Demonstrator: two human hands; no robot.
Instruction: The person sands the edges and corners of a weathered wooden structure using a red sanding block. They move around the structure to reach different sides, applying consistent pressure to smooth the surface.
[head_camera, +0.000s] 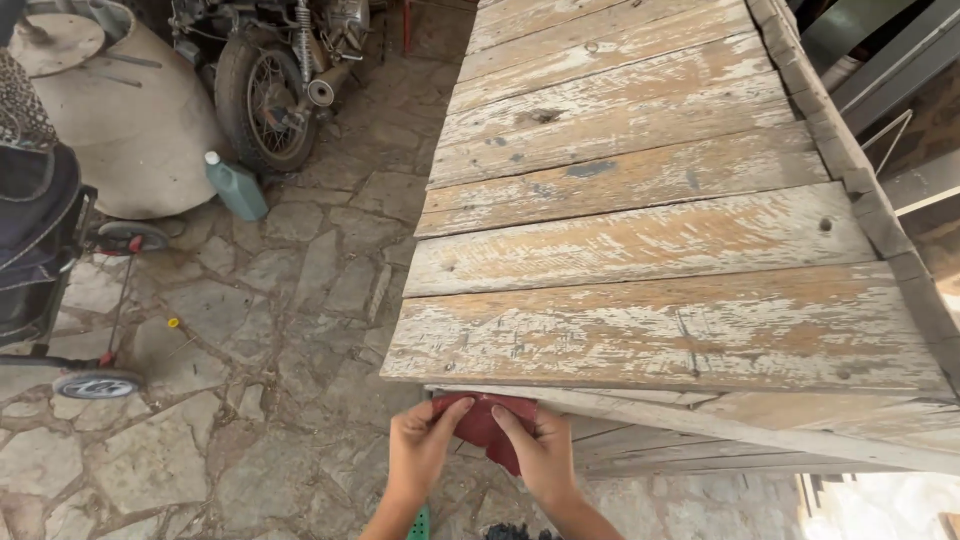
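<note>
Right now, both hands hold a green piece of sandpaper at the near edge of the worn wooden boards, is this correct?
Not quite: the piece of sandpaper is dark red, not green. The head view shows the left hand and the right hand both holding it at the near edge of the worn wooden boards.

This was an outdoor home yard used as a rough workshop. Irregular stone paving (300, 300) covered the ground. A weathered plank structure with peeling paint (650, 230) filled the right of the frame. At upper left stood a motorcycle (290, 70), a green plastic bottle (236, 186) and a pushchair (45, 250).
</note>
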